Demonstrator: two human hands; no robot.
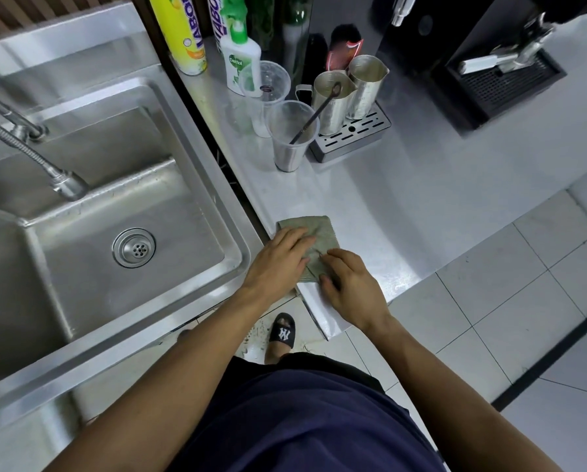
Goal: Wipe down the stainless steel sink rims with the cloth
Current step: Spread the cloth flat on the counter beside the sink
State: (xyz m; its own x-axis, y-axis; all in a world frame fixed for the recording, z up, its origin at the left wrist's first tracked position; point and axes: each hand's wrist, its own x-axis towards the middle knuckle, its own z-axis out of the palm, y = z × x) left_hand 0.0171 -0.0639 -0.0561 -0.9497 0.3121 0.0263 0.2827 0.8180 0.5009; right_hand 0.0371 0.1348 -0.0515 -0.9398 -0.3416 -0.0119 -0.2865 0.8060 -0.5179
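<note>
A folded grey-green cloth [319, 233] lies flat on the steel counter [370, 206], just right of the sink. My left hand [278, 258] rests palm down on the cloth's left part, fingers spread. My right hand [348, 284] touches the cloth's near right edge with its fingertips pinching at it. The stainless steel sink [214, 185] fills the left of the view, its right rim running diagonally beside my left hand. A flexible faucet hose [47, 165] hangs over the basin, and the drain [134, 247] sits in its floor.
Behind the cloth stand clear plastic cups [290, 137], steel jugs on a drip tray [350, 134], soap and spray bottles [241, 63] and a black coffee machine [496, 80]. White tiled floor [523, 284] lies to the right; my sandalled foot [282, 335] is below the counter corner.
</note>
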